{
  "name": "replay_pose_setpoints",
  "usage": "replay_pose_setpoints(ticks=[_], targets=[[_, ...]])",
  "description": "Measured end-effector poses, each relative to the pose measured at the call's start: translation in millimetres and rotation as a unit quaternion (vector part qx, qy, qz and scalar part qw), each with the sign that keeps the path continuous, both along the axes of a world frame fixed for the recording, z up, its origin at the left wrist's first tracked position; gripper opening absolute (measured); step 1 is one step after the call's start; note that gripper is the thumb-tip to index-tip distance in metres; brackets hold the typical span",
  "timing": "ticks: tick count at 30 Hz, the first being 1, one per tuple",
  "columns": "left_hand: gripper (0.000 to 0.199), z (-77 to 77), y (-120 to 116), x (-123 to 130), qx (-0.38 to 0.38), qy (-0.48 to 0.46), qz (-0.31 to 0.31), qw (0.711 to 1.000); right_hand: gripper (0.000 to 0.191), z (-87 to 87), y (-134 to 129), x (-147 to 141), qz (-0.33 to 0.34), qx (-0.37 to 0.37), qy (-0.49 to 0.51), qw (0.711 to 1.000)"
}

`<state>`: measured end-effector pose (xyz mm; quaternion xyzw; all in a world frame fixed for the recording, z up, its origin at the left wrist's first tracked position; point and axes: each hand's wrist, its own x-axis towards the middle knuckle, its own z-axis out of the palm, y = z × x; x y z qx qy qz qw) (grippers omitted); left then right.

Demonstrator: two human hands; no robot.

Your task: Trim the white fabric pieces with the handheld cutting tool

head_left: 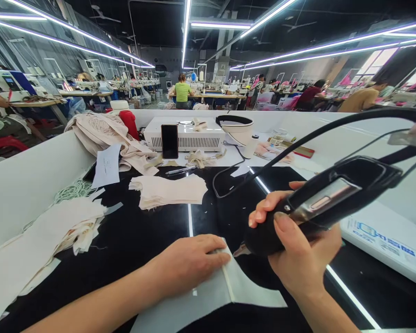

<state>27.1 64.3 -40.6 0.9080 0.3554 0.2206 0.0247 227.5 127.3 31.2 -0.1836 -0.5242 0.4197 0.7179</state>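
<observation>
My right hand (300,249) is wrapped round a black handheld power tool (326,199) with a silver panel and a cable trailing from its rear. The tool's small metal tip is beside the edge of a pale, curved flat piece (253,286) on the black tabletop (159,236). Over that piece lies my left hand (194,261), fingers together along a narrow raised strip near its top corner. Whether the fingers pinch the strip is hard to tell; they press on the piece.
Stacked cream fabric pieces (169,190) lie ahead, with more layers (31,245) at left. A phone (169,141) leans against a white vented box (201,138). The black cable (298,141) arches at right above a white package (384,240). People sit at machines beyond.
</observation>
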Motion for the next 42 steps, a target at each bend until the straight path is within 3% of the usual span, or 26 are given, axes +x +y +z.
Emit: replay_pose_setpoints(ticks=[8, 12, 17, 21, 25, 29, 37, 42], targets=[[0.027, -0.1, -0.4, -1.9, -0.011, -0.001, 0.004, 1.000, 0.037, -3.4, -0.4, 1.0, 0.011, -0.010, -0.028, 1.000], [0.024, -0.2, 1.7, -5.2, 0.020, -0.006, -0.005, 1.000, 0.040, 0.3, -1.7, 7.4, -0.004, -0.014, -0.016, 1.000], [0.024, 12.0, 1.8, -1.7, 0.064, -0.018, -0.010, 0.998, 0.040, 2.4, -8.8, 17.1, -0.008, -0.009, -0.019, 1.000], [0.019, 21.2, -1.5, 7.4, 0.033, -0.011, -0.011, 0.999, 0.040, 0.8, -11.1, 17.3, -0.004, -0.007, -0.017, 1.000], [0.012, 17.7, -5.6, 13.5, 0.002, 0.024, -0.003, 1.000, 0.037, -0.5, -10.7, 12.3, -0.001, -0.013, -0.011, 1.000], [0.006, 12.8, -9.6, 14.1, 0.020, 0.039, 0.000, 0.999, 0.028, -1.4, -9.9, 7.7, 0.000, -0.006, -0.008, 1.000], [0.013, 10.4, -14.0, 17.7, 0.075, 0.047, -0.003, 0.996, 0.030, 0.5, -10.3, 2.5, -0.009, -0.012, -0.014, 1.000], [0.017, 11.0, -16.0, 20.5, 0.071, 0.049, -0.004, 0.996, 0.028, 0.6, -10.1, 2.9, -0.009, -0.004, -0.021, 1.000]])
